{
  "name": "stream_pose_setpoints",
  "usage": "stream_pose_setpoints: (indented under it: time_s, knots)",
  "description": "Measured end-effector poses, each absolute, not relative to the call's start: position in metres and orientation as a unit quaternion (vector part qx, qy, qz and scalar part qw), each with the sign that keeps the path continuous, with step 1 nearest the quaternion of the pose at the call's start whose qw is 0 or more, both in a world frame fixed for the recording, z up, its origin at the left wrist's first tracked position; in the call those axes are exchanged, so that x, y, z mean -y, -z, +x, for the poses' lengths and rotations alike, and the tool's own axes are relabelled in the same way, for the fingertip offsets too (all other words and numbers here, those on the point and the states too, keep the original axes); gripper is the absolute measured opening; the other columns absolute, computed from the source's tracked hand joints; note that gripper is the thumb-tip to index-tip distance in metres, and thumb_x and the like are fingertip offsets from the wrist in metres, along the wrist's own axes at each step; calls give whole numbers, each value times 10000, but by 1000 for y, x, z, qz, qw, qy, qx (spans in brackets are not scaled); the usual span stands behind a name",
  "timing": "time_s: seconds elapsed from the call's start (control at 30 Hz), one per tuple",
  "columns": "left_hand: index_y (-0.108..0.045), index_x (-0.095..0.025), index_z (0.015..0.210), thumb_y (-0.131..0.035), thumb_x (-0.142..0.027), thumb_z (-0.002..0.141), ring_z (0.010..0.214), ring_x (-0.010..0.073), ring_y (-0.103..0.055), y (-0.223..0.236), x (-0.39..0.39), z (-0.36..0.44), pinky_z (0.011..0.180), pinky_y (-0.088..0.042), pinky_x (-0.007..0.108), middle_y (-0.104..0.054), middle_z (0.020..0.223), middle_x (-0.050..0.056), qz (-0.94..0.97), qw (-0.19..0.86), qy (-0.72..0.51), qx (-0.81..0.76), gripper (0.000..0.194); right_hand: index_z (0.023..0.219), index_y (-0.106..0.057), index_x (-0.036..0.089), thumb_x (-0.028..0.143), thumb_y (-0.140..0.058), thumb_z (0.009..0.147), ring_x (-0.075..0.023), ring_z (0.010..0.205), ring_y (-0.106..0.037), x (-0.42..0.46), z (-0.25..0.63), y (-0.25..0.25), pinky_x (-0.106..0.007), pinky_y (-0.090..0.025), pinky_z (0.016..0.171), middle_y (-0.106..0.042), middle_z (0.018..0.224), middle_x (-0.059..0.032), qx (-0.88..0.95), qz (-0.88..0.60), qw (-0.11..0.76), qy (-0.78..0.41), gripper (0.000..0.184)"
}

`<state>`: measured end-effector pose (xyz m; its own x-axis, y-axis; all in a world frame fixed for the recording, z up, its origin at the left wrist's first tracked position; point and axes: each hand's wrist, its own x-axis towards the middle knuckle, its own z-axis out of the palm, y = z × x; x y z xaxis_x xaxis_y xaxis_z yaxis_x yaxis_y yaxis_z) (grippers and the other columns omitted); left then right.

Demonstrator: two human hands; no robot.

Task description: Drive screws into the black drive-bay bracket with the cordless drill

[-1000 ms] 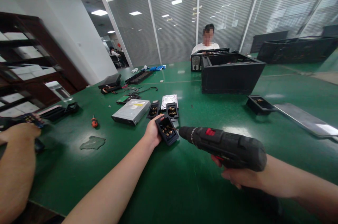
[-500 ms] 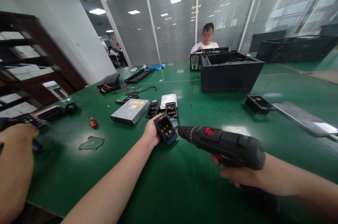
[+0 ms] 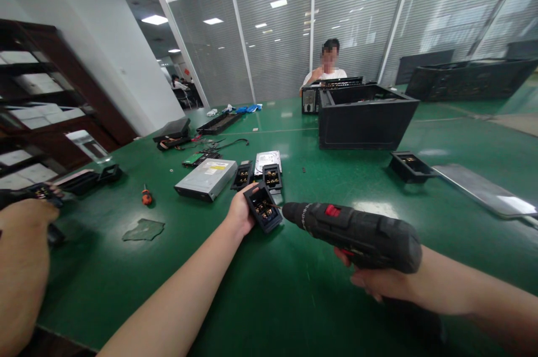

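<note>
My left hand [image 3: 242, 211] grips a small black open-topped box [image 3: 271, 222] from its left side. Its open face is tilted toward me, and brass-coloured metal pieces show inside. My right hand [image 3: 376, 281] is wrapped around the handle of a black cordless drill [image 3: 353, 233] with red details, index finger near the red trigger. The drill points left, its thin bit reaching the inside of the box; whether the tip touches a screw is too small to tell. Just beyond my left hand are two similar black boxes, one to the left [image 3: 242, 175] and one to the right [image 3: 272, 176].
A silver optical drive [image 3: 205, 179], a hard drive [image 3: 268, 161], an orange screwdriver [image 3: 146, 195] and a glass-like shard [image 3: 143, 230] lie on the green table [image 3: 269, 301]. A black computer case [image 3: 363, 124] stands farther back. At left is another person's arm [image 3: 25, 256]; a person [image 3: 328, 68] sits opposite.
The box and drill stay almost in place, with the view shifted very slightly. The person opposite has raised a hand toward the head.
</note>
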<state>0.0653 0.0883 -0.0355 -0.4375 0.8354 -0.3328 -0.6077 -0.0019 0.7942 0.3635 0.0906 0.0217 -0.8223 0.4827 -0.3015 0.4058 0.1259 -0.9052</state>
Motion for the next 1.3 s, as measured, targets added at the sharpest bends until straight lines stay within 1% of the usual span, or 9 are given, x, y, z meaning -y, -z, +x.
stream_pose_setpoints:
  time_s: [0.17,0.33,0.67,0.83,1.13,1.3]
  knots:
    - [-599,-164,768,-600,-181,675,521,214,-624,36,-88,65,536,-522,376,-639,621,36,115,525,-695,-478,94,954,-541,194,166,-584,781,-128,574,-525,-91,364,-19,-262,-468,542,-532,667,48,745,-284,36,-603,181]
    - [-601,-165,773,-605,-175,667,517,216,-626,37,-90,64,533,-522,376,-641,620,34,113,519,-698,-481,107,910,-537,193,152,-597,766,-122,568,-534,-90,363,-25,-246,-462,537,-538,650,57,749,-297,27,-591,161]
    - [-596,-169,793,-593,-169,671,514,226,-629,35,-88,65,540,-530,401,-645,623,39,113,521,-696,-481,122,954,-541,180,134,-581,776,-125,577,-530,-92,362,-20,-262,-467,547,-533,672,46,747,-280,40,-602,188]
    - [-585,-172,773,-587,-177,676,514,221,-623,36,-89,64,528,-520,384,-641,615,38,117,523,-697,-476,98,970,-541,185,141,-579,772,-126,573,-521,-91,364,-20,-266,-460,542,-526,675,46,748,-283,37,-600,206]
    - [-591,-171,774,-584,-180,674,525,229,-627,37,-89,64,541,-521,398,-646,617,45,117,522,-700,-474,101,971,-536,189,154,-579,789,-129,582,-527,-93,363,-18,-272,-474,555,-535,679,45,748,-282,34,-600,191]
    - [-596,-167,760,-585,-184,674,516,219,-622,35,-89,66,536,-516,381,-647,615,47,96,527,-698,-475,88,989,-535,191,183,-576,799,-146,597,-546,-92,365,-16,-286,-472,564,-559,657,38,748,-312,17,-585,194]
